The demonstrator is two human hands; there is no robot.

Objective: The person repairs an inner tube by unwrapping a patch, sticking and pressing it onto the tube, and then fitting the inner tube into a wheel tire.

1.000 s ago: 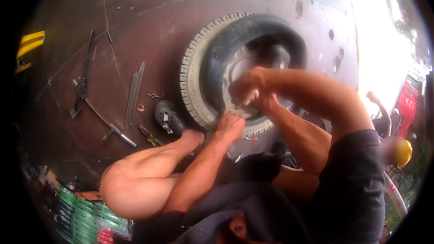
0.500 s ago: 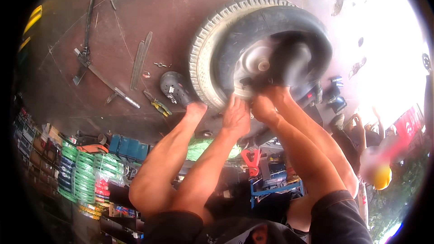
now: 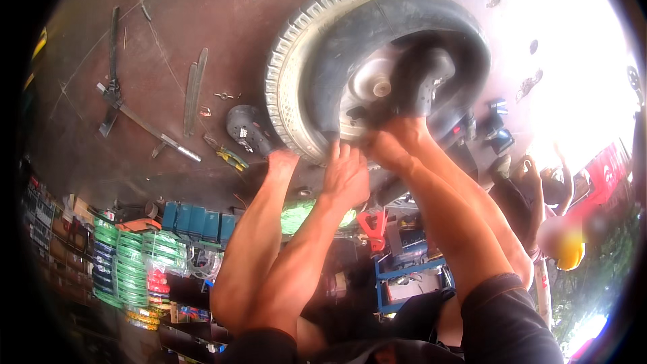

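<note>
A wheel with a pale, muddy tyre (image 3: 286, 87) lies flat on the floor. A black inner tube (image 3: 397, 17) bulges out over it, around the silver hub (image 3: 373, 84). At the tyre's near edge, my left hand (image 3: 347, 176) is closed, its bent fingers pressed at the near-left end of the tube. My right hand (image 3: 391, 151) is just to its right, curled low at the rim beside my ankle; whatever its fingers hold is hidden. My right foot in a black clog (image 3: 418, 81) rests inside the wheel. The other clog (image 3: 248, 128) is left of the tyre.
Pliers (image 3: 227, 154), flat metal bars (image 3: 195, 91) and a long-handled tool (image 3: 145, 121) lie left on the floor. Near me are a blue-framed tray (image 3: 411, 276), a red tool (image 3: 373, 228) and green coiled packs (image 3: 128, 263). Another person (image 3: 539, 202) is at the right.
The whole view has shifted, so the wheel and floor tools appear farther left. My left fingers are more bent, while my right hand stays low at the rim.
</note>
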